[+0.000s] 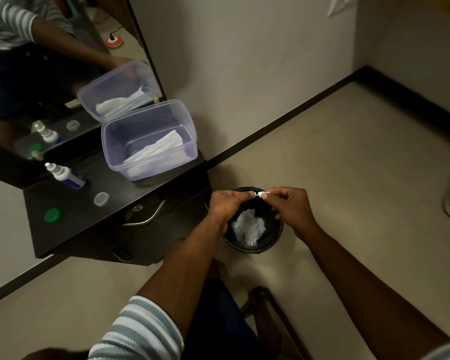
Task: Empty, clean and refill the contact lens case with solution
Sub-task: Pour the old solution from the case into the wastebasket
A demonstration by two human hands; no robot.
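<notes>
Nearest: striped grey-and-white sleeve (138, 331), bare forearms reaching forward. Left hand (225, 203) and right hand (290, 203) held together over round black waste bin (273, 242) on the floor, fingers of both pinching small white contact lens case (258, 194) at its ends. Crumpled white tissue (248, 229) inside bin. Left of bin, dark table (89, 219) edge, carrying white-and-blue solution bottle (65, 175), label unreadable; clear round cap (101, 199); green round cap (53, 215); clear plastic box (151, 141). Open beige floor (348, 165) to the right.
</notes>
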